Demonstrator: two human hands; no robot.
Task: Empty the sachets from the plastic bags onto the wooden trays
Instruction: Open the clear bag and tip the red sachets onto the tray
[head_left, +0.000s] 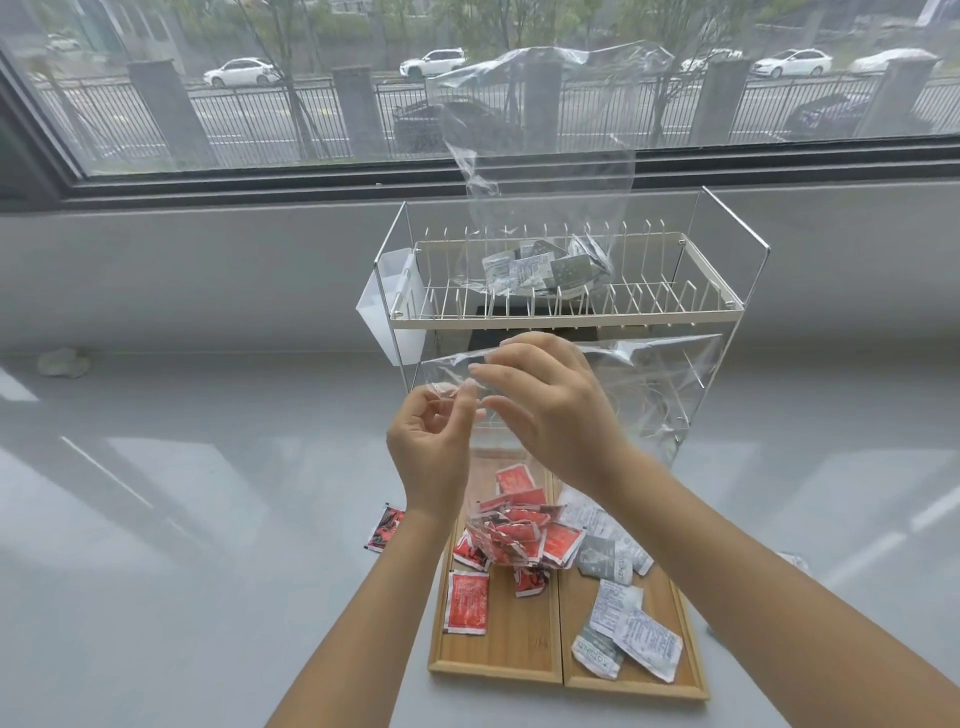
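Observation:
Both hands pinch the top edge of a clear plastic bag (649, 379) held up over two wooden trays. My left hand (434, 447) grips its left corner and my right hand (545, 400) holds the rim beside it. The bag's bottom (506, 535) hangs down full of red sachets, just above the left wooden tray (498, 660). Loose red sachets (467, 603) lie on that tray. White and grey sachets (647, 642) lie on the right wooden tray (670, 686). A second clear bag (545, 171) with grey sachets (545, 270) stands in the upper rack.
A white wire dish rack (566, 317) with a side cup (395, 312) stands behind the trays on the grey counter. One red sachet (385, 527) lies on the counter left of the trays. A crumpled wrapper (62, 361) sits far left near the wall. A window runs behind.

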